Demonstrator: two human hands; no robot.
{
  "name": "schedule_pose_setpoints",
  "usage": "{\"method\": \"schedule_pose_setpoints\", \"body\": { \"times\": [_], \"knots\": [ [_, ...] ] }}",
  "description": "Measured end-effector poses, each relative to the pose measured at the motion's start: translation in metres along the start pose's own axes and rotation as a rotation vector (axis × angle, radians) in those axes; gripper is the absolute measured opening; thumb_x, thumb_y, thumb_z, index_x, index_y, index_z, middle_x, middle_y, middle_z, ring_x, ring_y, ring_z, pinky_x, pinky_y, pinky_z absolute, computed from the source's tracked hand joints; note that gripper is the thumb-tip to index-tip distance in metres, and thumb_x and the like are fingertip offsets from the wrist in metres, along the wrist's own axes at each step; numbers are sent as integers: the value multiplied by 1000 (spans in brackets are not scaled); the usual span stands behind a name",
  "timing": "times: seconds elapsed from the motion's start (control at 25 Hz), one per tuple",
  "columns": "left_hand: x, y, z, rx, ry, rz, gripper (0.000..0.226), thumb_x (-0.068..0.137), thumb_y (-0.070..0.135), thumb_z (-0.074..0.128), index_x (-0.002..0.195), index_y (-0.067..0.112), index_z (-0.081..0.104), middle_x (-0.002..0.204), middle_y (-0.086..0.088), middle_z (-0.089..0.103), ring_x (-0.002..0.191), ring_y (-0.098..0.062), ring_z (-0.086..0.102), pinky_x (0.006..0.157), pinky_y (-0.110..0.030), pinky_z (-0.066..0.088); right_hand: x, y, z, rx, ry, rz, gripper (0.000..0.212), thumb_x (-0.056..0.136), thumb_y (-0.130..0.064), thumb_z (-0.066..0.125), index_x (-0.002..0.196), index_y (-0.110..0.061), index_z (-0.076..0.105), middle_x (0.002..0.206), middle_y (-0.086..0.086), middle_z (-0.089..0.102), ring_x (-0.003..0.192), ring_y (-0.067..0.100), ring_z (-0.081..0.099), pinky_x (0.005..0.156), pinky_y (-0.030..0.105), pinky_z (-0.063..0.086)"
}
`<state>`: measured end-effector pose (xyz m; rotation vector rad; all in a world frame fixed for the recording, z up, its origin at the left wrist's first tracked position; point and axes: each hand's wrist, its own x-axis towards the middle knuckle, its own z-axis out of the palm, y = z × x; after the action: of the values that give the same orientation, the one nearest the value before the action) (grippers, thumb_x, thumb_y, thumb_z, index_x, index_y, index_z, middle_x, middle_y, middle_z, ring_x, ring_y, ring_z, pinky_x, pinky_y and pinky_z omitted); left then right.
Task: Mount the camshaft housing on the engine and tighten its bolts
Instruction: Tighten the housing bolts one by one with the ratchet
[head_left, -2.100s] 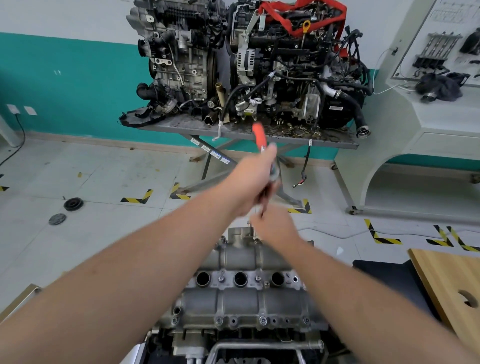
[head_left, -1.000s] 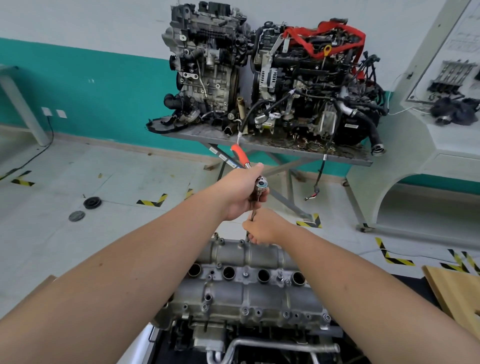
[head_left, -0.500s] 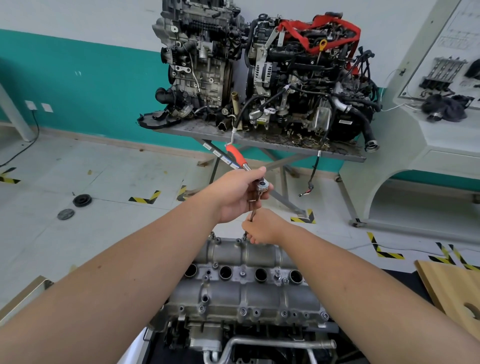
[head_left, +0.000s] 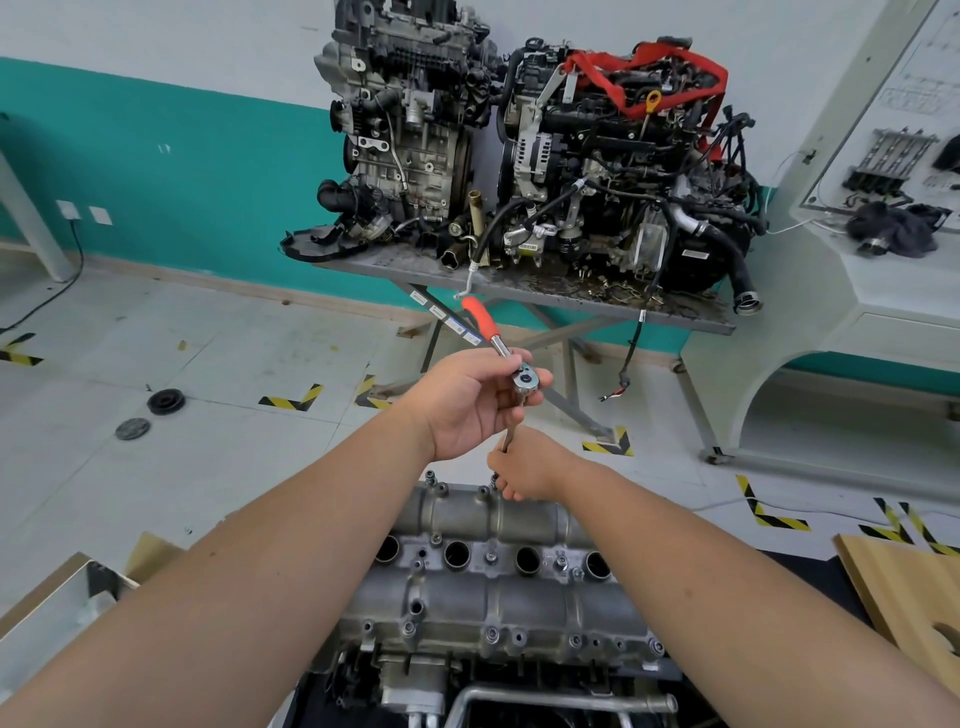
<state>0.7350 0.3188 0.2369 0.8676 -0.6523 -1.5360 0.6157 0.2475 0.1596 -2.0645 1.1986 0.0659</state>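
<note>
The grey aluminium camshaft housing sits on top of the engine in front of me, with several round plug holes in a row and bolts along its edges. My left hand grips the head of a ratchet wrench whose red handle points up and to the left. A thin extension bar runs down from the ratchet head to the far edge of the housing. My right hand is closed around the lower end of that bar, hiding the bolt under it.
Two other engines stand on a metal table against the teal wall ahead. A white training console is at right. A wooden board lies at right, a box corner at lower left, two round discs on the floor.
The ratchet's red handle has swung from pointing straight away to up and left, and the ratchet head has come lower. My right hand has stayed on the extension at the housing's far edge.
</note>
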Motion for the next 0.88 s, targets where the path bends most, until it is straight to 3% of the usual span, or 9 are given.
{"method": "schedule_pose_setpoints", "body": {
  "times": [0.2, 0.36, 0.56, 0.72, 0.88],
  "knots": [
    [1, 6, 7, 53, 8, -24, 7, 100, 7, 49, 101, 9, 56, 86, -14, 72, 68, -20, 68, 50, -22, 52, -1, 1, -1, 9, -13, -2, 31, 89, -16, 42, 91, 5, 64, 87, 21, 73, 69, 24, 67, 84, 46, 59],
    [2, -1, 8, -120, -21, -13, 19, 100, 7, 45, 113, 4, 58, 91, -15, 71, 74, -23, 68, 67, -28, 61, -3, 0, -2, 3, -28, 4, 22, 93, -15, 41, 83, -5, 58, 92, 21, 73, 66, 20, 65, 83, 43, 57],
    [3, -7, 11, -221, -41, 13, 28, 96, 6, 39, 116, 2, 59, 94, -15, 70, 79, -24, 67, 77, -32, 60, -2, 0, -3, 25, -45, 47, 27, 94, -16, 40, 99, 1, 61, 90, 14, 74, 61, 15, 64, 76, 35, 56],
    [5, -3, 16, -164, 2, 8, 25, 98, 5, 36, 112, 3, 57, 87, -14, 69, 73, -22, 65, 68, -30, 61, -2, -2, -4, 45, -33, 47, 30, 91, -15, 41, 98, 3, 63, 92, 18, 74, 64, 18, 67, 80, 39, 58],
    [8, 4, 21, -88, 56, -27, 18, 97, 5, 35, 106, 7, 51, 75, -11, 65, 63, -21, 60, 57, -27, 58, -3, -2, -4, 47, -30, 20, 21, 89, -15, 41, 85, -4, 58, 90, 19, 73, 61, 19, 66, 70, 35, 56]
  ]
}}
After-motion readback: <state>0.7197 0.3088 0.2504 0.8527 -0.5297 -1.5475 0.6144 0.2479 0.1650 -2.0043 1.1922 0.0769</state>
